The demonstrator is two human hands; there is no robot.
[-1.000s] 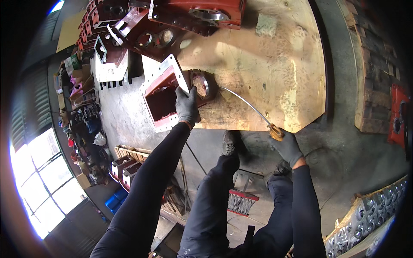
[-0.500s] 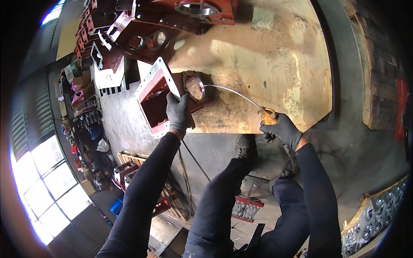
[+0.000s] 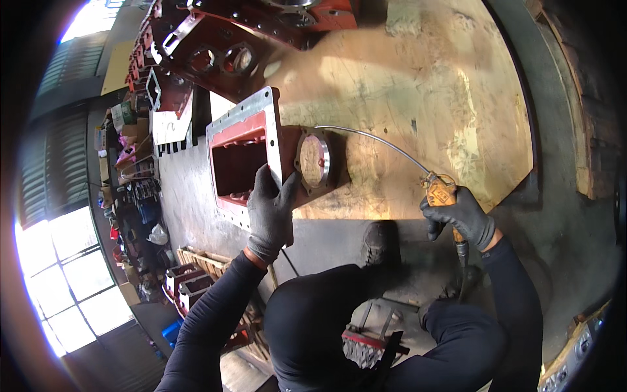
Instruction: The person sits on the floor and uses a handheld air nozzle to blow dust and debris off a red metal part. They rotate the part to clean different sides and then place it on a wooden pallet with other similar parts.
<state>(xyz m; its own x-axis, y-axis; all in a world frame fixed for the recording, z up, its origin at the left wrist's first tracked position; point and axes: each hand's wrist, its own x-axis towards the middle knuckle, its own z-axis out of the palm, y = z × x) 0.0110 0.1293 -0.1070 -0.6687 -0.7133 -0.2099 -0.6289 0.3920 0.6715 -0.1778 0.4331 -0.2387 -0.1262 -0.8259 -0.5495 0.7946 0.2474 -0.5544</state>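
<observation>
A red cast metal housing (image 3: pixel 288 147) with a pale machined flange around a rectangular opening rests at the near left edge of the wooden tabletop. Gloved in dark grey, my left hand (image 3: pixel 271 212) grips the lower part of that flange, thumb toward the round bore. My right hand (image 3: pixel 460 219) is wrapped around a yellow air blow gun (image 3: pixel 441 191) off the table's near edge. Its long, thin, curved nozzle (image 3: pixel 382 140) reaches left over the wood, and the tip is at the bore's upper rim (image 3: pixel 324 157). A hose runs down from the gun's handle.
The wooden tabletop (image 3: pixel 418 85) ends in a cut corner at right. More red housings (image 3: pixel 225 55) crowd its far left. Shelves of tools and boxes (image 3: pixel 134 176) line the left wall. My legs and a red-edged step (image 3: pixel 372 343) are below; stacked timber (image 3: pixel 588 130) stands at right.
The housing has turned slightly, with its bore facing me more. The nozzle tip has come out of the bore to its far rim, and my right hand has shifted right with the blow gun.
</observation>
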